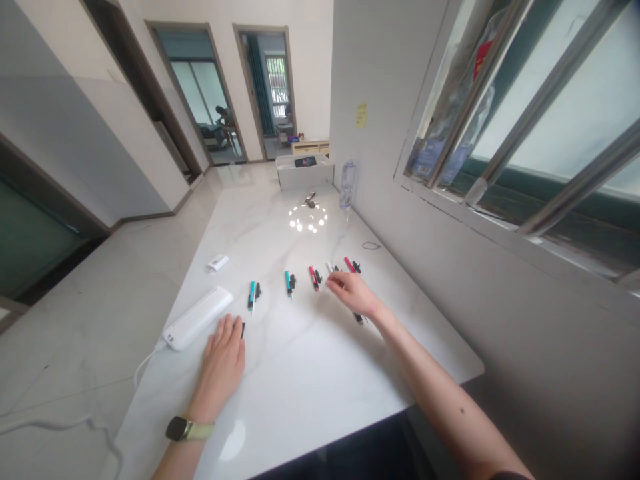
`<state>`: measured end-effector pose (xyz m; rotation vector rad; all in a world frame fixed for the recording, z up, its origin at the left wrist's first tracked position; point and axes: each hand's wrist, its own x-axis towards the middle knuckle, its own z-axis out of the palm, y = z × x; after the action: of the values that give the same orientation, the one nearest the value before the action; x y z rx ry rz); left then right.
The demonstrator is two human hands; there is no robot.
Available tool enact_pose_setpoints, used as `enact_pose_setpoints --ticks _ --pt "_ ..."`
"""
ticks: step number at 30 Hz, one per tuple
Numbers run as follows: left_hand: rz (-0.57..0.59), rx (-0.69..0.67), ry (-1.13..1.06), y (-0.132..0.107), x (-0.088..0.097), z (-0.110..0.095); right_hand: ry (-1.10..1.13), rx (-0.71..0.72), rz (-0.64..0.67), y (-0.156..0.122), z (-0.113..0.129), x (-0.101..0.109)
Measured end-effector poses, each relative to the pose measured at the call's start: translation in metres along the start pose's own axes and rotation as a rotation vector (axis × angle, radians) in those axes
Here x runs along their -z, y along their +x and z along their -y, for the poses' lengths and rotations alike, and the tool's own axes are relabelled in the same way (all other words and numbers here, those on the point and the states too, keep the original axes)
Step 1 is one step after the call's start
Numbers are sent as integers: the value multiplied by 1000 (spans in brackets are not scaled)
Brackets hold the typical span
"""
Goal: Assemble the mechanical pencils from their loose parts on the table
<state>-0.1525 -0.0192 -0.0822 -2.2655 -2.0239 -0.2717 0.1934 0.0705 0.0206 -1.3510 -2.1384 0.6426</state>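
My left hand [223,357] lies flat, fingers together, on the white marble table [300,373], next to a small black cap [243,329] and a white power bank [198,317]. My right hand [353,291] reaches out with fingers loosely curled over a white marker [330,268]; a dark pen [359,318] shows beneath the wrist. A row of markers lies ahead, each beside its black cap: two blue ones [252,295] [289,282], a red one [313,277] and another red one [349,265].
A small white adapter [218,263] lies left of the row. Farther back stand a water bottle [347,184], a white box [305,171] and keys [310,200]. A thin loop [371,245] lies near the wall at right. A white cable [60,423] trails off left.
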Motion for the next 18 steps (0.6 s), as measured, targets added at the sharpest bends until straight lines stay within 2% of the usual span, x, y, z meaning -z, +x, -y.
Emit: enact_pose_setpoints --ticks 3,5,8,10,14,18 --pt "13 8 0 -1 2 -2 -124 -166 -70 3 -25 27" --pt "11 17 -9 -1 3 -3 -211 -267 -17 2 -38 34" --pt "-24 34 -44 0 8 -8 -295 -349 126 0 -47 30" --pt "-87 37 -84 2 16 -17 -314 -359 162 -1 -47 23" --pt "-153 -114 -230 9 39 -53 -382 -368 163 -1 -41 8" --pt "-123 -245 -360 17 56 -102 -449 -375 160 -2 -33 -2"
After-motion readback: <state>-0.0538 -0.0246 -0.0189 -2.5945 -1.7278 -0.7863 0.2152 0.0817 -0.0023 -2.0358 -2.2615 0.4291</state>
